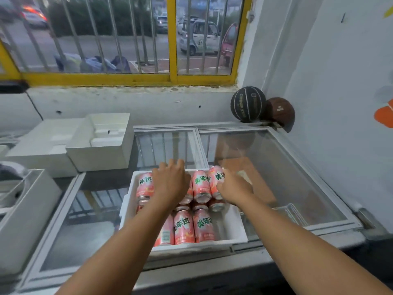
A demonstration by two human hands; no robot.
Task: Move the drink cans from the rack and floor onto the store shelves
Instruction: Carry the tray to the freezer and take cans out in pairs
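Observation:
Several pink drink cans [184, 227] with green lettering lie on their sides in a white foam box [237, 231] on top of a glass-lidded chest freezer [297, 177]. My left hand [170, 182] reaches over the far row, its fingers curled down around a can that it mostly hides. My right hand [232, 188] grips the rightmost far can [217, 179], which is tilted up out of the row. Another far can [201, 185] lies between my hands.
White foam boxes [100, 143] sit at the back left on the freezer. A black ball [247, 104] and a brown ball [279, 111] rest in the far right corner. A barred yellow-framed window [172, 39] is ahead. A white wall [340, 103] closes the right side.

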